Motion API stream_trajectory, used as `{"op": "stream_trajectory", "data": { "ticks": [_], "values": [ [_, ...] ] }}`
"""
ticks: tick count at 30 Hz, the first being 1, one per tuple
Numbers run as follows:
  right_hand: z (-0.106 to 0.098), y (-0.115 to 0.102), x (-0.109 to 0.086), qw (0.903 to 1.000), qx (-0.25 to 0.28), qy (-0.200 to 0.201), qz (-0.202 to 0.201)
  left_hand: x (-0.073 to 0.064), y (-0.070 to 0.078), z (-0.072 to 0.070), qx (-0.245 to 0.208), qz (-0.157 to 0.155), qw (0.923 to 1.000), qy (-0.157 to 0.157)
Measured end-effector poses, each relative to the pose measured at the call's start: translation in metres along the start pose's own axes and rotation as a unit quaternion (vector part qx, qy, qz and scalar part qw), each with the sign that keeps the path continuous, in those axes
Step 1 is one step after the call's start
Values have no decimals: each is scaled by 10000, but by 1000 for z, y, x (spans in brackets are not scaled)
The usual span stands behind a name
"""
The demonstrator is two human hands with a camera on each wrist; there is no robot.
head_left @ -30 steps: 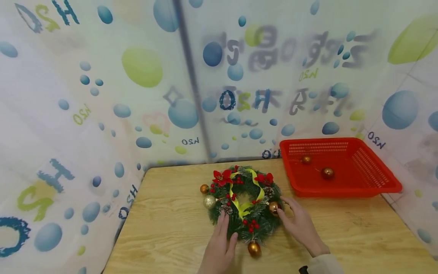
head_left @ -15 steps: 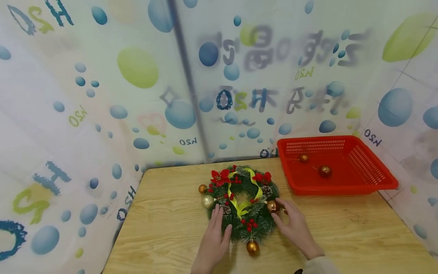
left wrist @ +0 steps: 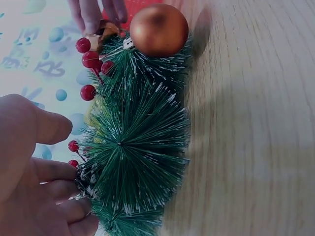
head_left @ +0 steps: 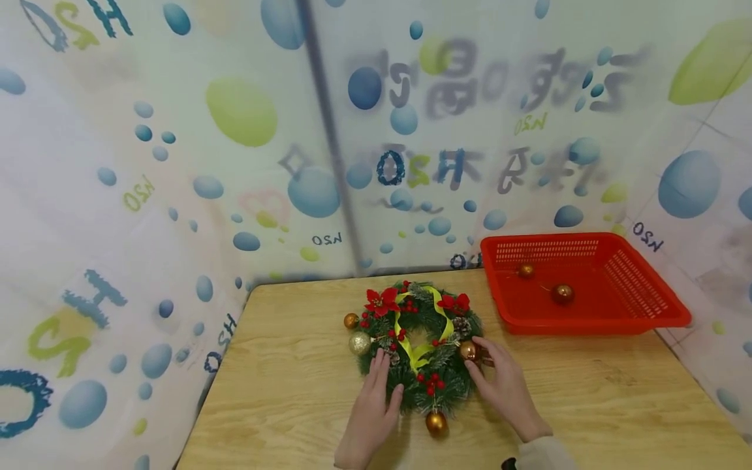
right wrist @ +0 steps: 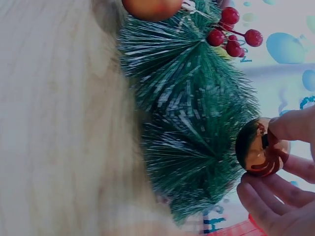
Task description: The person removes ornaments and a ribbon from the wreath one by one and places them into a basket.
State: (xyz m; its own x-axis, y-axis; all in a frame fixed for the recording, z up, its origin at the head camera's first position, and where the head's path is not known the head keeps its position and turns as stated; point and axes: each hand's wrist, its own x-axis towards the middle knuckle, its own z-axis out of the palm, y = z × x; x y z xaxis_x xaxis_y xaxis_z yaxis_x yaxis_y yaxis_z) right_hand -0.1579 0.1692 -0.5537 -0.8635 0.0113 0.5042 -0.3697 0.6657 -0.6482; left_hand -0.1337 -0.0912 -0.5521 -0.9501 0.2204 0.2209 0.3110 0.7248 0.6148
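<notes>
"What are the hands doing?"
"The right hand [head_left: 506, 388] pinches a coppery bauble [head_left: 468, 351] on the wreath [head_left: 446, 365]; the left hand [head_left: 371, 414] touches it, fingers loose."
"And the wreath?"
"Near the table's back edge [head_left: 311, 282]: frosted green, red berries [head_left: 431, 384], yellow ribbon [head_left: 415, 361]."
"Finished?"
"Nearly, I'd judge: three other baubles [head_left: 436, 424] placed, two spares [head_left: 562, 294] in the red basket [head_left: 587, 326]."

Left hand [left wrist: 37, 189]: touched the wreath [left wrist: 133, 142].
Right hand [left wrist: 91, 12]: had fingers on a shiny bauble [left wrist: 102, 37].
Berries [left wrist: 90, 59]: were red, near the matte bauble [left wrist: 159, 30].
</notes>
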Motion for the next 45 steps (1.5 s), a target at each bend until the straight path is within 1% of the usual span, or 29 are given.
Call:
{"op": "stream_trajectory", "data": {
  "ticks": [8,11,16,18,20,25,28,31,34,36,40,45],
  "values": [
    [-2,-8,12,9992,-331,-38,-235,1,-2,1,-2,76,10000,51],
    [-3,-10,17,9977,-510,28,-445,2,-2,2,6,134,9999,83],
    [-5,-15,26,9949,-622,126,-787,4,-3,2,72,315,9993,182],
    [-6,-18,29,9941,-640,104,-875,4,-3,2,82,348,9992,200],
    [-6,-20,31,9934,-663,63,-934,3,-3,2,52,295,9995,130],
    [-6,-24,30,9936,-681,-50,-902,-4,-3,3,-86,161,9998,-54],
    [-5,-25,29,9939,-662,-50,-880,-5,-3,3,-113,113,9998,-74],
    [-4,-28,32,9929,-653,-65,-987,-5,-4,3,-105,104,9999,-53],
    [-2,-32,36,9924,-650,-161,-1034,-5,-5,3,-69,42,10000,-53],
    [-1,-35,38,9929,-657,-244,-959,-5,-5,2,-66,5,10000,-68],
    [1,-36,44,9944,-629,-340,-778,-5,-4,1,-120,32,9999,-86],
    [2,-35,56,9955,-565,-493,-585,-6,-3,1,-93,67,9999,-57]
  ]
}}
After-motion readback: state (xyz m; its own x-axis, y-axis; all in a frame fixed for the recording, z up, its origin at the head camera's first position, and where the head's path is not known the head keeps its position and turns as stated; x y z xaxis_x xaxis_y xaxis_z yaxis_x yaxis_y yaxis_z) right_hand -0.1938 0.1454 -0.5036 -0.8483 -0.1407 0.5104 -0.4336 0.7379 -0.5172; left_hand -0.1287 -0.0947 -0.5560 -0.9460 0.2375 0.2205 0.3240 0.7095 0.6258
